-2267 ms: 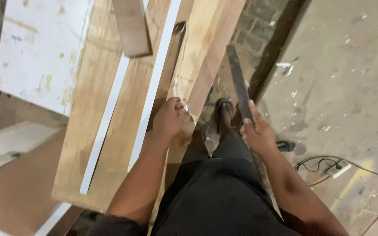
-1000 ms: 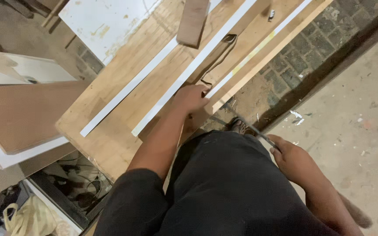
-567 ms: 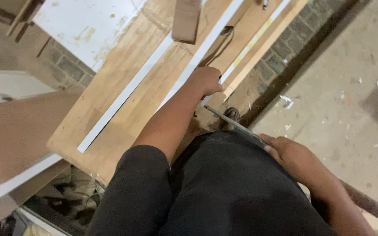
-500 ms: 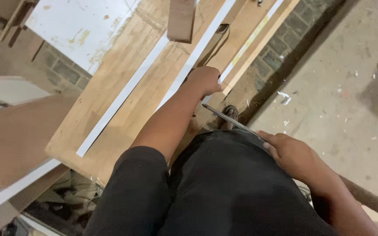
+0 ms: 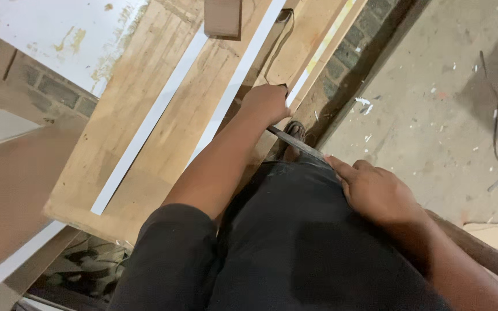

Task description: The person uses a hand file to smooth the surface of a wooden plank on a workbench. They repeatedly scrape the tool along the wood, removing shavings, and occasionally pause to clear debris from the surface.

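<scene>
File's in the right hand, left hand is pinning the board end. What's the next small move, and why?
Probably push the flat metal file forward along the white edge strip. The right hand grips its near end, its tip sits just under the left hand, which presses the narrow wooden board at the strip's end, so it looks braced for a stroke.

No packages, labels, signs or screens anywhere in view
</scene>
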